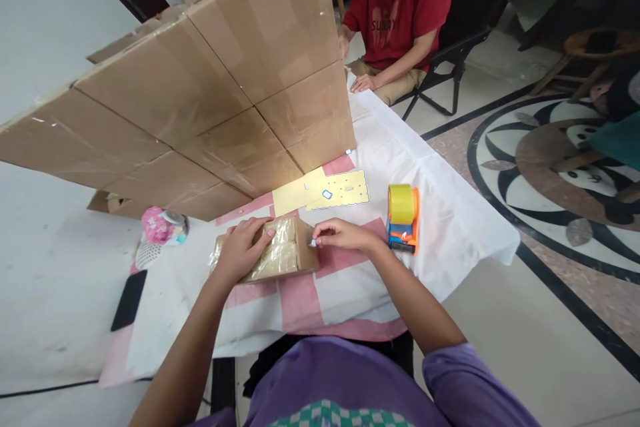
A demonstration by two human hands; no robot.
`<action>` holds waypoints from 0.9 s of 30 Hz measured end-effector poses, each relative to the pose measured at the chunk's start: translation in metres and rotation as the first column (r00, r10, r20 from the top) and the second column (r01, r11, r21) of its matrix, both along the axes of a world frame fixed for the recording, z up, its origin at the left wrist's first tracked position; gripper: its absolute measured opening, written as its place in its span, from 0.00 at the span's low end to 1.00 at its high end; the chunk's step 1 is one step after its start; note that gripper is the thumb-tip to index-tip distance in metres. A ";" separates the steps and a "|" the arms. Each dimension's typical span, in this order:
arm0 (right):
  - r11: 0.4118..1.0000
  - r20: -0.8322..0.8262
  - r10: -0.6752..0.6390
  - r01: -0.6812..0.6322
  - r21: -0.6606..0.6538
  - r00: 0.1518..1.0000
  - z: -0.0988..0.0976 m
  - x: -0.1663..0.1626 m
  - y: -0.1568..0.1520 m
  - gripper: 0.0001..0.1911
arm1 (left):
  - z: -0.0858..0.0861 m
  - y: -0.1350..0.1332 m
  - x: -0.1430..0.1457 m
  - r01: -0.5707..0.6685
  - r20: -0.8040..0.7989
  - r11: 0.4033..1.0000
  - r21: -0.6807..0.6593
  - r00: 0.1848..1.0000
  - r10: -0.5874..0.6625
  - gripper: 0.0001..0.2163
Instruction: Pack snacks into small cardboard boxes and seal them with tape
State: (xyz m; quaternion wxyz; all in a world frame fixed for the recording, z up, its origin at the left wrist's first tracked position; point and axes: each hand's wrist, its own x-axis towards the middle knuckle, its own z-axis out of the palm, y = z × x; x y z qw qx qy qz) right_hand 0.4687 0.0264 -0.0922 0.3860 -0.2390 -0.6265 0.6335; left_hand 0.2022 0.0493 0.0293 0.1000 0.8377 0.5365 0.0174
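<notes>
A small cardboard box (280, 255), its top covered in shiny clear tape, lies on the table in front of me. My left hand (245, 247) holds it from above, with the thumb along the taped top and the fingers over its far side. At the box's right end, my right hand (337, 235) is closed in a pinch on a small white sticker (313, 242) that is against or very near the end face. Beyond the box lies a yellow sheet (357, 188) bearing a blue-edged label (327, 194) and small blue marks.
A tall wall of stacked cardboard boxes (215, 100) stands behind. A tape dispenser (403, 217) with yellow tape is at right. On the left are a pink-topped item (159, 225) and a black phone-like slab (129, 300). A person in red (400, 20) sits across the table.
</notes>
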 end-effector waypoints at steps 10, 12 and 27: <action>0.981 -0.006 0.155 -0.155 -0.117 0.988 0.006 0.001 -0.002 0.13 | 0.000 0.000 0.000 -0.003 0.005 1.000 -0.004 1.000 0.003 0.21; 0.994 0.035 0.052 -0.049 -0.099 0.998 0.002 -0.003 0.000 0.10 | 0.001 0.000 0.000 -0.003 0.008 1.000 -0.007 1.000 0.003 0.21; 0.962 0.090 -0.250 0.258 -0.093 0.964 -0.009 -0.022 -0.007 0.05 | 0.000 -0.002 0.000 -0.005 0.021 1.000 0.014 1.000 0.005 0.21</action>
